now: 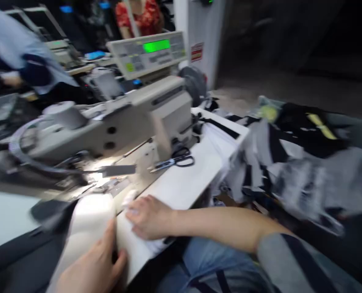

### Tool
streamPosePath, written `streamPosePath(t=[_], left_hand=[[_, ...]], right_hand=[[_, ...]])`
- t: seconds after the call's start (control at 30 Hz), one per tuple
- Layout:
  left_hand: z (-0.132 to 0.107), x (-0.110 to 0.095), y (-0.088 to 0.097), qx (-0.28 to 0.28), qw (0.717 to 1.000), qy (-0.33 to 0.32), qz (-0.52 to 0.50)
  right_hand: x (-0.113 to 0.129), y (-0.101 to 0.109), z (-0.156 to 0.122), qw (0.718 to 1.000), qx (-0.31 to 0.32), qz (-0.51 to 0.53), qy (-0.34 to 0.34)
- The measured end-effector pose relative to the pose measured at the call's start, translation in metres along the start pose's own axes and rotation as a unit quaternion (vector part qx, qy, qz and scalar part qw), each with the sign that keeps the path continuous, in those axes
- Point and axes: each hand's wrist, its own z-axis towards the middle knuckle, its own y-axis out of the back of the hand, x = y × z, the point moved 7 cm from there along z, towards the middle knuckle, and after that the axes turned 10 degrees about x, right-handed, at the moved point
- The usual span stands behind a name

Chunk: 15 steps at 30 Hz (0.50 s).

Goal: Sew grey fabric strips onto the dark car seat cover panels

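Note:
My right hand [149, 217] lies palm down on white fabric [92, 215] at the near edge of the sewing table [184, 183], its fingers pressed on the cloth. My left hand [92, 268] rests at the bottom left, thumb raised against the same white fabric. Motion blur smears the fingers of both hands. The pale sewing machine [123, 122] stands just beyond the fabric, with a lit spot under its needle area.
Black-handled scissors [176, 161] lie on the table right of the machine. A control panel [150, 53] with a green display sits above it. Piled grey and black garments [306, 162] fill the right. Another person's sleeve [19, 53] shows at far left.

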Motion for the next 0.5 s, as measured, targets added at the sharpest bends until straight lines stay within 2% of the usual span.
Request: streamPosePath(t=[0.07,0.13,0.2,0.27,0.37,0.5], left_hand=[[-0.014,-0.012,0.013,0.027,0.999,0.020,0.017],[-0.020,-0.019,0.014,0.087,0.996,0.012,-0.007],[-0.018,-0.018,0.012,0.116,0.993,-0.006,-0.038],[-0.016,-0.009,0.008,0.127,0.991,-0.016,-0.050],[-0.018,0.006,0.003,0.133,0.986,-0.045,-0.085],[-0.023,0.024,0.009,0.124,0.956,-0.116,-0.240]], right_hand=[[0.001,0.002,0.002,0.999,0.000,0.014,0.049],[-0.001,0.003,0.009,0.995,-0.006,0.034,0.089],[-0.005,0.002,0.017,0.993,-0.026,0.051,0.107],[-0.009,-0.002,0.023,0.992,-0.040,0.056,0.105],[-0.010,-0.012,0.026,0.995,-0.028,0.013,0.100],[-0.009,-0.018,0.032,0.995,-0.012,-0.024,0.092]])
